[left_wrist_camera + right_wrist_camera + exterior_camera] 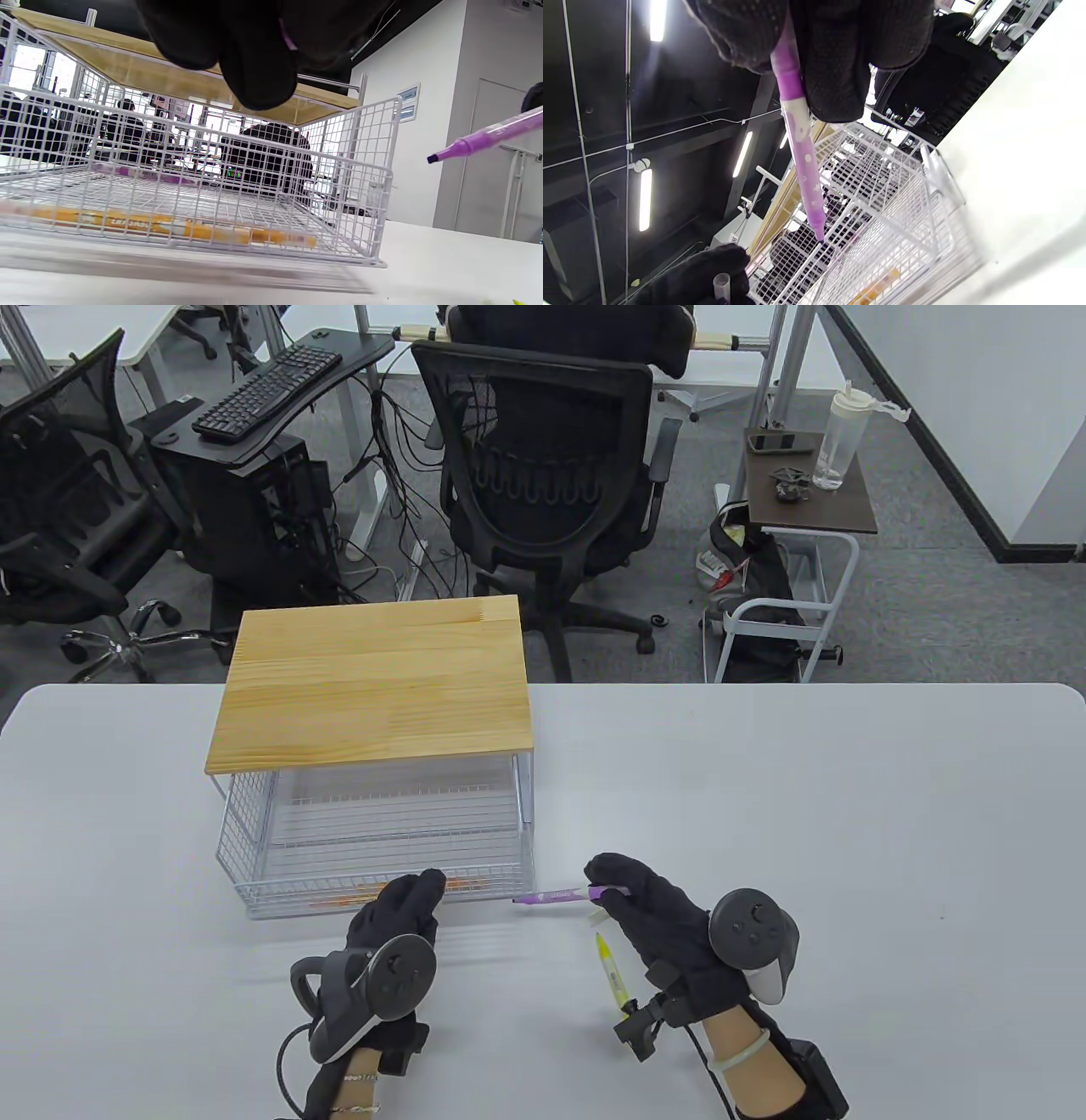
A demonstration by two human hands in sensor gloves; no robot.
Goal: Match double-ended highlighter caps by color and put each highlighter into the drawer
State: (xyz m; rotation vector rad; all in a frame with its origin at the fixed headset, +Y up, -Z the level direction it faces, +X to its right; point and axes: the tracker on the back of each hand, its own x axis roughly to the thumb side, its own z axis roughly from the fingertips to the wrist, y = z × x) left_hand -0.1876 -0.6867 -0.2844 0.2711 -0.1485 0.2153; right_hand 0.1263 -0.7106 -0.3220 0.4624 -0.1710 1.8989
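We note R hand [653,916] pinching the purple highlighter [556,894] at lower centre of table view, long axis roughly horizontal, bare tip pointing frame-left. L hand [394,912] sits just left of that tip, fingers curled round a clear cap [721,284], per R wrist view. Tip and cap near, not touching. Drawer [254,848] open behind L hand; orange highlighter [169,224] inside. Yellow highlighter [612,973] lies on table by R hand.

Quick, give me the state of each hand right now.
Left hand: fingers pinch a small clear highlighter cap near the white wire drawer.
Right hand: fingers grip the uncapped purple highlighter.
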